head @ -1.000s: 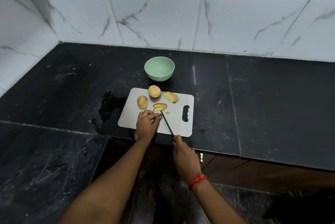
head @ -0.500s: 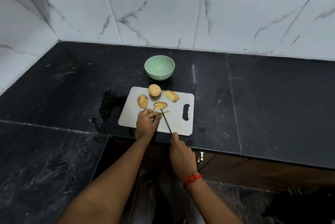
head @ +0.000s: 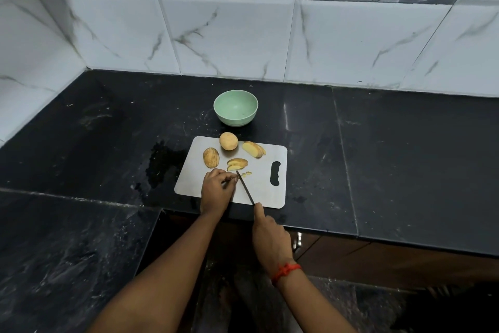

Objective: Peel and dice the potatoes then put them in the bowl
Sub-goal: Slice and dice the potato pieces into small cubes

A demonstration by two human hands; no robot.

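A black stone counter (head: 405, 157) runs under white marbled tiles (head: 229, 35). A pale board (head: 259, 195) lies at the counter's front edge, handle hole to the right. Near the board's middle the left hand (head: 216, 189) pinches a strip (head: 238, 176) of potato down onto the board, fingers curled over it so that little of it shows. The knife (head: 245, 187) stands edge-down just right of those fingertips. The right hand (head: 270, 235) is wrapped round its handle and hangs off the board's near edge. The hands are apart, each clamped on its own thing.

The change is right of the blade. A second ago a single speck lay there; now there is a small cluster of bits (head: 247, 174). The left fingertips have barely shifted. I judge that dicing is under way and the strip is nearly used up.

Just beyond lie the fanned slices (head: 237, 164), uncut as before. The far slices (head: 253, 149) sit by the far right corner, a round potato (head: 228, 140) at the far edge and a rough potato (head: 211, 157) toward the left edge. None of these has moved. The bowl (head: 235, 122) stands beyond the far edge and looks empty, so most of the work remains. A wet patch (head: 162, 162) darkens the counter left of the board, and a red thread (head: 286, 271) circles the right wrist.
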